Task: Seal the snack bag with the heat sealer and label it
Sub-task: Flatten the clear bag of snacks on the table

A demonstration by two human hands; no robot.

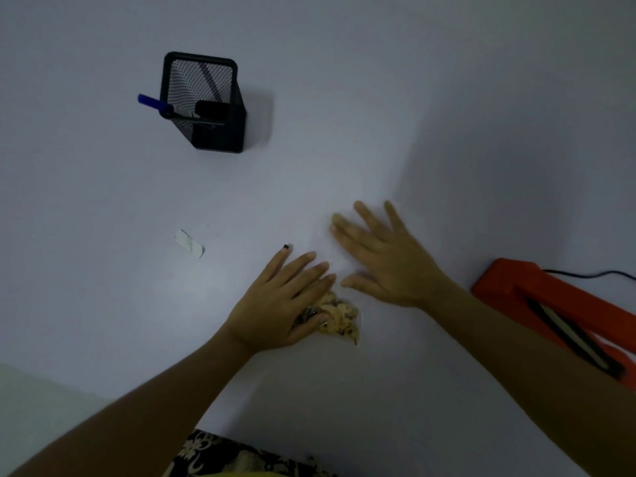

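Note:
A clear snack bag [340, 318] holding pale brown cookies lies on the white table, near the front. My left hand [282, 301] rests flat on the bag's left part, fingers spread, and hides some of it. My right hand [382, 259] is open just past the bag to the right, palm down with fingers apart and slightly blurred; whether it touches the bag's clear top I cannot tell. An orange heat sealer [537, 301] lies at the right edge with a black cord. A small white label [190, 243] lies on the table to the left.
A black mesh pen holder [206, 105] stands at the back left, with a blue-capped marker [155, 104] leaning out of its left side. The table's front left edge [103, 390] shows, with the floor beyond it.

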